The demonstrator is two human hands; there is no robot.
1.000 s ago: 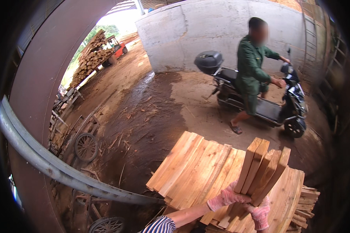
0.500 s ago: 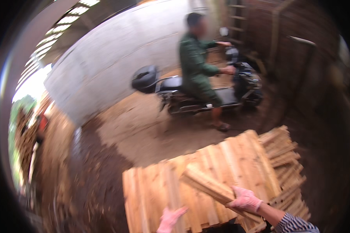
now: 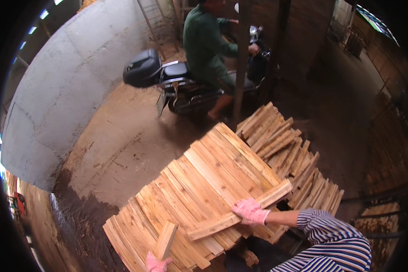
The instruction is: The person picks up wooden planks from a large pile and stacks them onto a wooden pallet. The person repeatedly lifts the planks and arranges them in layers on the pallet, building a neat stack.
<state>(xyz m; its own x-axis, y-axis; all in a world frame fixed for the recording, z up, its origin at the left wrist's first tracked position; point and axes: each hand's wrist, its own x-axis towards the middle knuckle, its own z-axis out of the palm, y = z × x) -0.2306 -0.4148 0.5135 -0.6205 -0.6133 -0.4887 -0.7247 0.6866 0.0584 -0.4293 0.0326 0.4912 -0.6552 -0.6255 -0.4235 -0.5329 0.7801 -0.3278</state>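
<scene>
My right hand (image 3: 250,211), in a pink knit glove, is closed around a long squared wooden strip (image 3: 213,228). The strip lies slantwise above a layer of wooden strips (image 3: 204,174) set side by side. Close to the lower edge, my left hand (image 3: 157,264), gloved in pink too, grips the near end of a shorter-looking wooden strip (image 3: 166,239) that tilts up and away. Part of the left hand is cut off by the frame. Beyond my right hand, a looser pile of wooden strips (image 3: 299,158) adjoins the layer.
A person in green (image 3: 211,41) sits on a black motorbike (image 3: 181,90) with a rear box, beyond the stack. A dark upright post (image 3: 242,59) stands in front of the bike. A curved grey wall (image 3: 72,77) rises at left. More wood (image 3: 378,222) lies at right.
My left hand has taken hold of a strip. My right hand's strip has swung more level across the stack's near side. The view has turned right, and the motorbike appears farther left.
</scene>
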